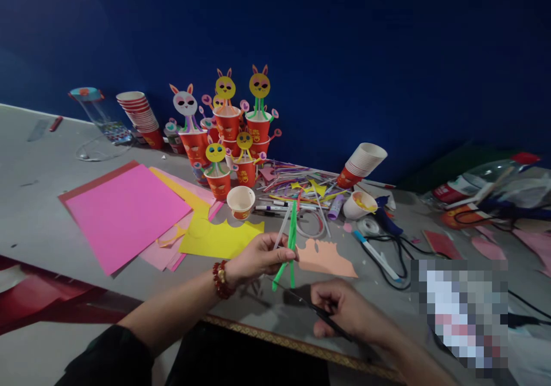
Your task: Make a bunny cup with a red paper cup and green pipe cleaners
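Observation:
Bright green stems, which look like pipe cleaners, stand upright in a pinch of my left hand. Their lower ends spread apart below my fingers. A pale thin strip shows beside them; I cannot tell whether it is held too. Dark scissors are gripped in my right hand, blades pointing left toward the lower green ends. Whether the blades touch them is unclear. Just behind my hands lie a cut peach paper sheet and a cut yellow sheet.
Paper-cup figures with rabbit-like heads stand at the back. Pink sheets lie left. A white cup, a pile of coloured stems, stacked cups and a black cable are around. Pixelation hides something at right.

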Demonstrator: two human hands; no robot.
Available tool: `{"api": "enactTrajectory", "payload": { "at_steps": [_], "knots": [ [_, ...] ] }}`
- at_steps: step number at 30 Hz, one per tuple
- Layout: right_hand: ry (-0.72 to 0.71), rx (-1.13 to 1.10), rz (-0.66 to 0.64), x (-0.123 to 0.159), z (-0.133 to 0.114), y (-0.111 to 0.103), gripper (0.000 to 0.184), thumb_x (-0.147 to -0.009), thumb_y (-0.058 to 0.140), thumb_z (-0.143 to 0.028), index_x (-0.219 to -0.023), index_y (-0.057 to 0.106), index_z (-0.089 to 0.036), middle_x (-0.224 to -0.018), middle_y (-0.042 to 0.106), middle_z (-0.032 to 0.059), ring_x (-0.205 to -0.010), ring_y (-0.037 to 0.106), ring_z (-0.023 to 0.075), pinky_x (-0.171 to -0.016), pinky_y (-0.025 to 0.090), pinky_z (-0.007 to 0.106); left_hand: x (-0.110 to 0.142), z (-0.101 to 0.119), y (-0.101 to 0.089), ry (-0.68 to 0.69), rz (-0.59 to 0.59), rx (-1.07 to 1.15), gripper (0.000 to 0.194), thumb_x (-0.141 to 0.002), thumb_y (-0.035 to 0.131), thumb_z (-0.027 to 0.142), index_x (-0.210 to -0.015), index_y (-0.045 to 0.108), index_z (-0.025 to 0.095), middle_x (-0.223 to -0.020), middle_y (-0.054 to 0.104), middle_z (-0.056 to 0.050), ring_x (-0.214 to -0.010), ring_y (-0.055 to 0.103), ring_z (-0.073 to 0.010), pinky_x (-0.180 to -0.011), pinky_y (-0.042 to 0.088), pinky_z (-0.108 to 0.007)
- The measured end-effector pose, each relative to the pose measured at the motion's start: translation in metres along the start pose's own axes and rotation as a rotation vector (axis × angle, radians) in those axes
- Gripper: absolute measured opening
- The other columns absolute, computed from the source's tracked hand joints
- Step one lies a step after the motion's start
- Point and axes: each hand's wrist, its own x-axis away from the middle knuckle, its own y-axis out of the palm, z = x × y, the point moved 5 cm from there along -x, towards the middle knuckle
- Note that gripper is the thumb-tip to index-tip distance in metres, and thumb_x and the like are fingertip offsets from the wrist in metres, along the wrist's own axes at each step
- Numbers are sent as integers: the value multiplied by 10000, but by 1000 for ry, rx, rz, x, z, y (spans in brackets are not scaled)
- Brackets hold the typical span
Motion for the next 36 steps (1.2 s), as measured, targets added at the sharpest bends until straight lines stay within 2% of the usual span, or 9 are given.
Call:
{"api": "enactTrajectory", "payload": {
  "at_steps": [7,11,15,17,21,28,33,36],
  "knots": [
    [-42,45,48,2,-5,-2,623,-548,871,-532,-547,345,-200,-534,336,-94,-516,248,59,-454,161,202,-1,0,-1,1,34,-17,497,-595,829,575,-685,563,166,-446,382,113,-357,231,-21,-370,160,-181],
    [17,-100,-19,3,-7,10,605,-574,859,-534,-579,349,-209,-487,348,-112,-444,262,38,-412,166,179,-3,-4,-4,49,93,6,505,-576,843,578,-685,580,161,-453,388,107,-370,259,-24,-395,176,-189],
    [109,-263,-114,4,-7,23,618,-566,847,-585,-608,349,-223,-440,382,-130,-362,294,30,-363,222,158,-3,-5,-7,112,153,34,509,-554,866,557,-686,589,150,-526,496,62,-428,328,-33,-439,206,-192],
    [104,-303,-121,3,-10,25,626,-548,836,-632,-603,369,-217,-440,399,-125,-360,317,31,-365,243,157,-2,-5,-7,131,174,43,494,-570,864,542,-691,591,148,-545,515,54,-442,328,-36,-448,206,-194],
    [65,-335,-101,2,-16,27,642,-502,809,-713,-617,437,-203,-455,427,-107,-374,342,35,-382,240,165,1,-3,-6,199,226,47,458,-625,842,533,-749,634,144,-566,512,51,-483,349,-51,-481,247,-197],
    [40,-314,-78,-2,-19,29,671,-489,797,-748,-623,427,-205,-474,381,-114,-392,336,39,-387,249,165,4,-3,-13,273,332,13,439,-651,819,546,-729,660,145,-546,457,62,-487,332,-57,-478,240,-206],
    [57,-327,-30,-2,-14,27,706,-448,815,-746,-602,380,-212,-508,340,-120,-405,265,27,-365,255,159,2,-4,-14,272,342,91,437,-621,843,534,-720,653,154,-565,519,46,-479,359,-56,-472,262,-199],
    [45,-301,-32,-3,-11,24,717,-461,803,-757,-599,356,-215,-494,315,-125,-402,245,27,-367,212,166,2,-3,-13,268,334,130,431,-618,849,526,-733,658,157,-544,511,51,-452,356,-52,-446,257,-194]
  ]
}}
